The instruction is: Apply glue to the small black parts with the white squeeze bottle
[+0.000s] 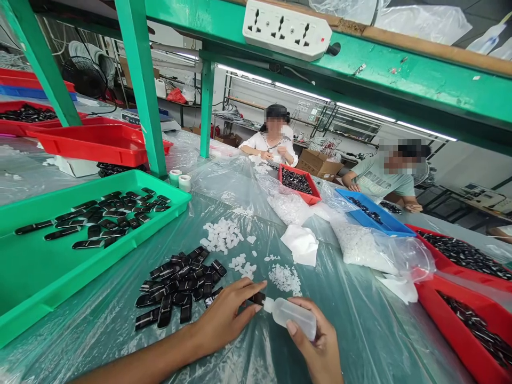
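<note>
**Two Hands, a Shiny Black Piece and a Cloudy Bottle**

On the far left is a big green tray (24,266) with smooth, sloping sides. Long, shiny black pieces (100,218) lie mixed up in it. Behind it sits a red tray (92,141), and two small round rolls (184,183) stand just past the green tray's corner.

Next comes a messy heap of flat black pieces (182,282), glossy with rounded edges. They lie on a thin, wrinkly plastic sheet (360,330) that shines in the light. Behind the heap are white flakes (222,234), flat and uneven.

The left hand (230,314) is beside the heap. Its thumb and pointer finger are close together, pinching one dark piece (258,298) in the middle, near the front. Just beyond are tiny white bits (285,278), like crumbs.

The bottle (294,317) is cloudy, smooth and rounded, and lies almost flat in the air. Its narrow tip is right by the dark piece; I can't tell if they touch. The right hand (320,341) has its fingers curled around the bottle.

Farther right are a crinkly clear bag (364,248) full of white bits, a blue tray (390,226) and red trays (476,298).
</note>
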`<control>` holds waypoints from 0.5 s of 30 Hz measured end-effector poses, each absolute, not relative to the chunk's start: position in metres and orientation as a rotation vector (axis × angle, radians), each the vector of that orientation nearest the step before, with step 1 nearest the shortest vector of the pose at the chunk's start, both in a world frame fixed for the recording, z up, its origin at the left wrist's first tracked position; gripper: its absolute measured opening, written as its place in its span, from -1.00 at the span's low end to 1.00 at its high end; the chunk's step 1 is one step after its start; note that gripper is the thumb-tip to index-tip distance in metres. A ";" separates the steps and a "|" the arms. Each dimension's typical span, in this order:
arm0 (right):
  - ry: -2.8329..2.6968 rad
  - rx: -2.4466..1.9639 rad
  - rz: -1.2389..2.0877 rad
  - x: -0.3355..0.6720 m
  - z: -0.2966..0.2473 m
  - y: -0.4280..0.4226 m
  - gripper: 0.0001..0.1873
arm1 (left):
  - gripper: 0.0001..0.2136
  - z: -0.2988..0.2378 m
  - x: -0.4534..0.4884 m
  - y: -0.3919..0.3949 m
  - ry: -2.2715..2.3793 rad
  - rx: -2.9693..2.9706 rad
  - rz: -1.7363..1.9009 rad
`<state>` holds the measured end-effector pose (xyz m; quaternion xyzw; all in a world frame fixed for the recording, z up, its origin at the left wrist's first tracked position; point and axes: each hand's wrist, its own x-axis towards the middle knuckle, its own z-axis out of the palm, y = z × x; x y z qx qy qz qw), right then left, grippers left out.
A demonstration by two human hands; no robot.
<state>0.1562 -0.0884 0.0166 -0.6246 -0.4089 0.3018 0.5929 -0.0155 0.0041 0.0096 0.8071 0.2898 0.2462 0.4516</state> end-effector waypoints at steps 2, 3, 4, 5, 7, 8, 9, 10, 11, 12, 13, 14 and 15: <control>-0.925 -1.424 0.739 0.158 0.016 -0.088 -0.64 | -0.60 0.010 -0.014 0.004 0.681 1.931 0.635; -0.907 -1.406 0.762 0.158 0.015 -0.087 -0.64 | -0.62 0.010 -0.014 0.005 0.661 1.882 0.647; -0.887 -1.385 0.790 0.159 0.014 -0.087 -0.64 | -0.63 0.009 -0.013 0.005 0.641 1.823 0.654; -0.865 -1.362 0.821 0.160 0.012 -0.086 -0.64 | -0.64 0.008 -0.013 0.005 0.620 1.757 0.657; -0.818 -1.313 0.885 0.161 0.011 -0.085 -0.63 | -0.65 0.006 -0.012 0.006 0.569 1.626 0.651; -0.792 -1.286 0.911 0.161 0.010 -0.084 -0.62 | -0.65 0.004 -0.012 0.006 0.544 1.571 0.647; -0.766 -1.260 0.931 0.161 0.011 -0.084 -0.61 | -0.65 0.003 -0.011 0.006 0.524 1.526 0.648; -0.743 -1.237 0.945 0.161 0.011 -0.083 -0.61 | -0.65 0.001 -0.011 0.006 0.508 1.493 0.653; -0.724 -1.218 0.956 0.161 0.012 -0.083 -0.60 | -0.64 0.000 -0.010 0.006 0.499 1.471 0.657; -0.706 -1.206 0.967 0.161 0.013 -0.083 -0.59 | -0.64 -0.001 -0.010 0.007 0.493 1.455 0.657; -0.689 -1.197 0.982 0.161 0.013 -0.082 -0.58 | -0.63 -0.001 -0.010 0.007 0.490 1.445 0.657; -0.668 -1.194 1.000 0.162 0.013 -0.082 -0.56 | -0.63 -0.001 -0.009 0.007 0.489 1.440 0.657; -0.644 -1.193 1.019 0.163 0.012 -0.082 -0.55 | -0.63 -0.001 -0.009 0.007 0.491 1.440 0.656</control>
